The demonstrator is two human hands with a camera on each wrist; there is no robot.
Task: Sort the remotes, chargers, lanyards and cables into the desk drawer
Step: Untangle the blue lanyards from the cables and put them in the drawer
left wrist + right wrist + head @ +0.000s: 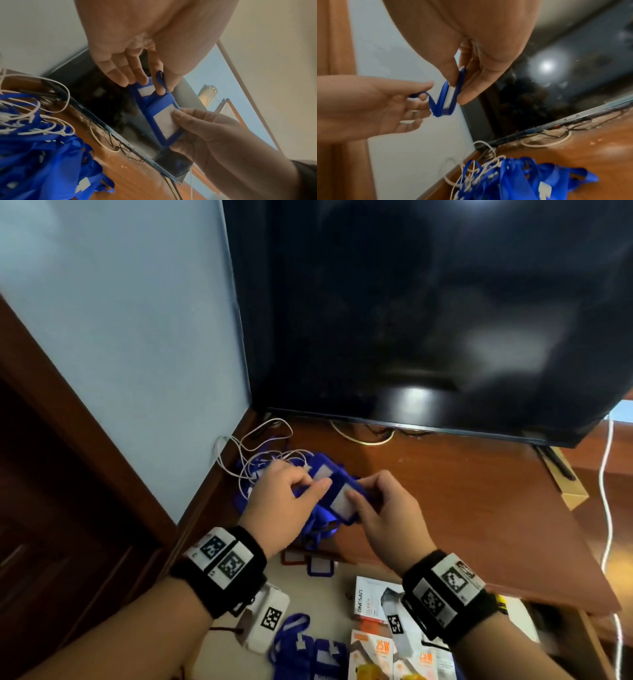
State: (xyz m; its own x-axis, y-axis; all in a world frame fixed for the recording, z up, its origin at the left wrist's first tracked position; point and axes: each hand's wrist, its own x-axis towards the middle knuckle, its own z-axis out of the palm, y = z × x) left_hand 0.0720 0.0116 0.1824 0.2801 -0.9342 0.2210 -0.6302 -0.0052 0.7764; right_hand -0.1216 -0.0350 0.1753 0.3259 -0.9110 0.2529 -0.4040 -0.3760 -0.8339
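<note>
Above the desk's left corner I hold two overlapping blue badge holders (342, 501) with white windows. My left hand (315, 484) pinches the upper holder (145, 90) and its strap loop between thumb and fingers (123, 79). My right hand (359, 494) grips the lower holder (166, 121) by its side; the right wrist view shows that holder edge-on (453, 92) between thumb and fingers. Below them a pile of blue lanyards (42, 155) tangled with thin white cables (260, 446) lies on the desk.
A dark TV (428, 320) stands at the back of the wooden desk (445, 491), with a wall (137, 337) to the left. The open drawer (329, 597) below holds charger boxes (373, 601) and blue badge holders (308, 648). A white cable (608, 508) hangs at right.
</note>
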